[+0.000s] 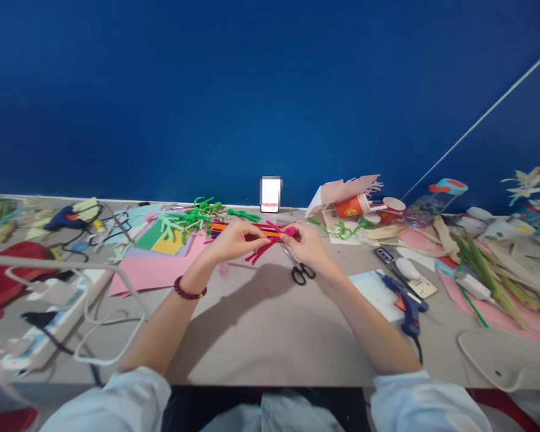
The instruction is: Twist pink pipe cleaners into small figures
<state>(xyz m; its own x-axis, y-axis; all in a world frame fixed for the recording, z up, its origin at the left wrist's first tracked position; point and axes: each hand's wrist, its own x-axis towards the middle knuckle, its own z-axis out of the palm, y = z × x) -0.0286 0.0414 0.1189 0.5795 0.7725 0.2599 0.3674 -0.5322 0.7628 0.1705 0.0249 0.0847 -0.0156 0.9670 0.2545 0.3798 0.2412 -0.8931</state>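
- Black-handled scissors (pixel 299 264) lie on the tabletop (pixel 261 342).
- Just beyond the scissors, my right hand (pixel 303 243) pinches pink fuzzy stems (pixel 257 254); left of the scissors, my left hand (pixel 239 240) pinches the stems too.
- From here, I judge shaping in hand; next calls for a steady grip.

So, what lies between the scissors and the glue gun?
In the head view, the right forearm crosses that stretch, and a pale blue sheet lies beyond it, by the glue gun.

Craft workspace: grey tabletop (pixel 261 336) with black-handled metal scissors (pixel 300 266); right of scissors, dark-blue plastic glue gun (pixel 405 299); left of scissors, flat pink paper sheet (pixel 155 271), fuzzy green pipe cleaners (pixel 204 208); beyond scissors, plain blue wall (pixel 270 90).
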